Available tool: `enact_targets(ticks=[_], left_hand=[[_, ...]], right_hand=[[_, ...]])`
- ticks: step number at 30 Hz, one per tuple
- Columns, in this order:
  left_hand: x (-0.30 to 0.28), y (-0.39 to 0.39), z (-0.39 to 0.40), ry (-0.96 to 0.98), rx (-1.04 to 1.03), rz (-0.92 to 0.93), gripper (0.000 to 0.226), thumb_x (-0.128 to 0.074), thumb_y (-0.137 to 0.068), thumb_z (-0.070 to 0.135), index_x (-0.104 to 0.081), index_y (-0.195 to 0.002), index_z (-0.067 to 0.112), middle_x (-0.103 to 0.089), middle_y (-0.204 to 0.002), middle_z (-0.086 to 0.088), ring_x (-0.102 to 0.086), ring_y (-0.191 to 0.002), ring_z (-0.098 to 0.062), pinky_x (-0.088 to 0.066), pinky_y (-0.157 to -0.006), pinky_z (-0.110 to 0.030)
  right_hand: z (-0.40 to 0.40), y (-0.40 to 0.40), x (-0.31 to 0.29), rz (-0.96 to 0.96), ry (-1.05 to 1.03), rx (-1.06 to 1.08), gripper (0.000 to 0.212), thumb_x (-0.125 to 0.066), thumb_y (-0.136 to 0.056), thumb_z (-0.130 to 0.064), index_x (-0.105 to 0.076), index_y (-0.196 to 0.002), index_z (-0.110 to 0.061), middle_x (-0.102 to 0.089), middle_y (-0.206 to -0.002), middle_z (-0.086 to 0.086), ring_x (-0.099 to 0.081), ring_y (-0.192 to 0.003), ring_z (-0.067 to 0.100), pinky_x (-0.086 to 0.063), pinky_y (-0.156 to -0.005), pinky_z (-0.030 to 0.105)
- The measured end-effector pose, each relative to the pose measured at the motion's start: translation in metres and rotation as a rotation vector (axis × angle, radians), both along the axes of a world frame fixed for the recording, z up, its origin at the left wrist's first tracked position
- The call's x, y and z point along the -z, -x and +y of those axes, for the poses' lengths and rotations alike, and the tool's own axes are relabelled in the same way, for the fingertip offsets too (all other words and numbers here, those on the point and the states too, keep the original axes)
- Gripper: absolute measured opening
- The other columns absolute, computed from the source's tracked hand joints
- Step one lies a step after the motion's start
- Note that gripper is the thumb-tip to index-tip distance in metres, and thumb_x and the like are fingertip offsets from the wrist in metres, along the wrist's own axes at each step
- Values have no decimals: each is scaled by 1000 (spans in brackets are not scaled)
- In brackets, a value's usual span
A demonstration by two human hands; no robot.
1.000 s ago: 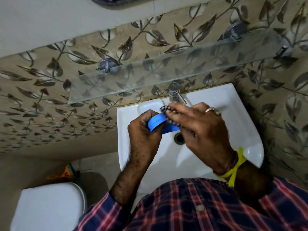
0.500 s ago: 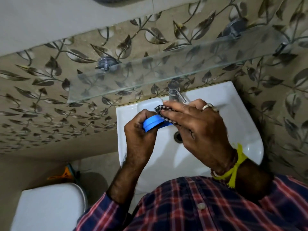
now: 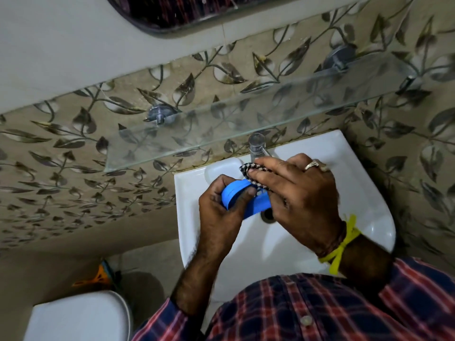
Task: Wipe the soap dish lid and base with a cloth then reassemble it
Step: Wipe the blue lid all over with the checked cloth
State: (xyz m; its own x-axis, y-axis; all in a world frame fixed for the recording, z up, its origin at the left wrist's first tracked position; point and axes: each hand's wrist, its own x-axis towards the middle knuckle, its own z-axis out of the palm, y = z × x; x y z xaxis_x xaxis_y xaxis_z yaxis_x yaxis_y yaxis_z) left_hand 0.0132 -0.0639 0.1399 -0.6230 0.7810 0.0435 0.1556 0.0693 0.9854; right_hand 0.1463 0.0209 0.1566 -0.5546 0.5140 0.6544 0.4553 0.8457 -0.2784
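Over a white sink (image 3: 364,193), the left hand (image 3: 221,212) grips a blue soap dish (image 3: 236,193) while the right hand (image 3: 298,190) pinches a checked cloth (image 3: 248,168) against it. Best practice, likely: steady the dish, work the cloth along every edge.

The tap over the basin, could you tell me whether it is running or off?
Off: no water shows below the tap, and the white basin looks dry.
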Motion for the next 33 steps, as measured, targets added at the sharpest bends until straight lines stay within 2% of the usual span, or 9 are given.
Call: enact_targets(ticks=[7,10,15,18,20,22,26,30,33], left_hand=[[-10,0,12,375,12,393,16,-83,-76,12,-75,-88,19,-74,-80,6,-70,-77,-15,-57,-68,-29],[-7,3,8,310,-5,442,13,-82,-74,5,-77,-79,17,-76,-73,4,-70,-71,-17,-56,-62,-29],[1,-6,3,195,-89,481,7,-81,-79,11,-76,-79,16,-68,-64,9,-59,-61,-7,-40,-55,-11],[3,2,-2,138,-104,457,16,-76,-76,0,-76,-82,15,-72,-68,7,-64,-62,-4,-52,-60,-21],[0,1,-6,126,-79,512,12,-74,-76,7,-73,-78,19,-62,-61,16,-57,-59,6,-46,-59,-12],[2,-3,-5,149,-105,544,11,-75,-79,15,-69,-74,23,-54,-57,17,-52,-57,3,-36,-56,-6],[3,4,-8,103,-104,450,17,-71,-76,1,-75,-84,16,-65,-69,18,-59,-65,2,-51,-63,-22],[4,3,-9,86,-125,534,9,-77,-81,12,-70,-76,16,-58,-60,16,-52,-56,-3,-38,-56,-11],[9,7,-11,76,-145,518,12,-79,-81,5,-73,-79,14,-62,-65,9,-54,-59,-5,-41,-58,-11]], right_hand=[[-7,6,8,15,-62,-25,29,-61,-88,-7,-77,-109,-20,-73,-121,-3,-66,-81,30,-51,-72,42],[-13,-5,10,-16,-82,-93,31,-61,-91,-5,-75,-114,-20,-70,-127,-3,-66,-83,30,-51,-73,43],[-9,-5,-2,-53,27,-38,30,-64,-92,-8,-75,-117,-21,-69,-128,-4,-65,-84,31,-52,-73,43],[-23,-3,0,-96,10,-90,31,-62,-92,-9,-74,-118,-22,-66,-133,-5,-64,-86,30,-52,-75,43],[-22,-5,-1,-97,6,-62,32,-61,-92,-9,-73,-119,-23,-67,-132,-6,-64,-85,30,-53,-74,44],[-15,-1,-4,-61,85,2,33,-65,-90,-10,-73,-119,-22,-68,-130,-6,-63,-85,31,-54,-73,45],[-27,4,-2,-104,5,-98,33,-63,-92,-9,-73,-120,-23,-66,-133,-5,-64,-84,30,-51,-74,42],[-12,-1,-7,-46,89,-9,33,-59,-93,-12,-72,-121,-25,-68,-130,-6,-63,-85,30,-53,-74,43],[-15,2,-7,-55,145,-26,34,-54,-95,-14,-71,-123,-23,-67,-132,-6,-62,-88,29,-53,-76,45]])
